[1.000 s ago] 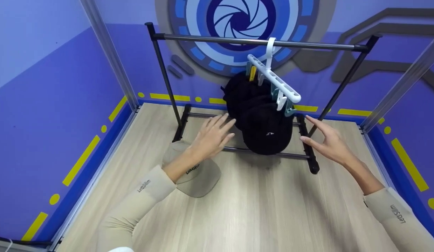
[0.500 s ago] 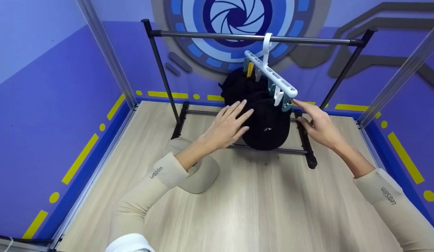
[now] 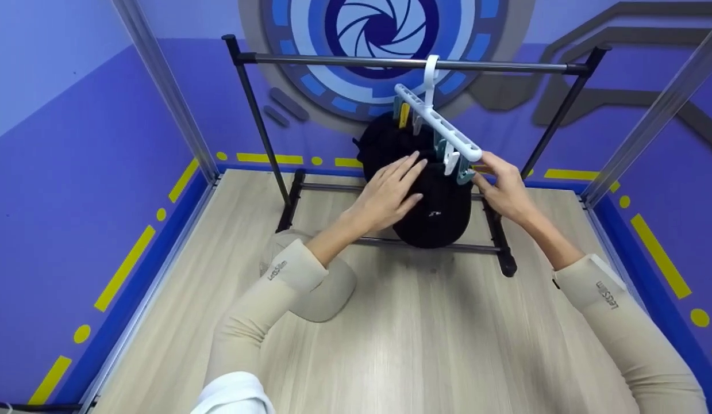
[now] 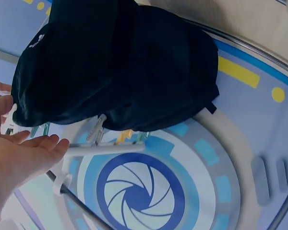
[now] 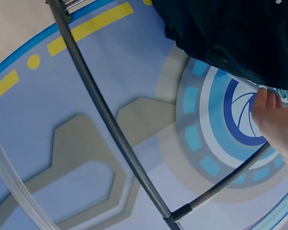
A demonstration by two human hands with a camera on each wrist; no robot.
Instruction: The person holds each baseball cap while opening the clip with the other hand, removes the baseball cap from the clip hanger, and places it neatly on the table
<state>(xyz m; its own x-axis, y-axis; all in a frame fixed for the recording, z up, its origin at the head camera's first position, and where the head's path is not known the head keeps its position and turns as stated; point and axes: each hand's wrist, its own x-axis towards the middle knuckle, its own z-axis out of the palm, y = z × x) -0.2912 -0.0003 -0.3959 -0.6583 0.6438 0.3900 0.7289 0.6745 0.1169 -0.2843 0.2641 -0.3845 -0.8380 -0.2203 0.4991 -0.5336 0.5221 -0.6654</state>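
Several black caps hang in a row from a white clip hanger, which hooks over a rack's top bar. My left hand, fingers straight, lies against the left side of the front cap. In the left wrist view that hand is below the cap's edge, by the clips. My right hand has its thumb and fingers around the green clip at the hanger's near end; its fingertips are partly hidden. A white clip hangs just behind that one.
A beige cap lies on the wooden floor, partly under my left forearm. The black rack has a top bar, slanted side posts and low rails. Painted purple walls stand at the sides and back.
My left hand has moved right and forward from beside the caps onto the front one. My right hand has moved left, up to the clip at the hanger's near end.
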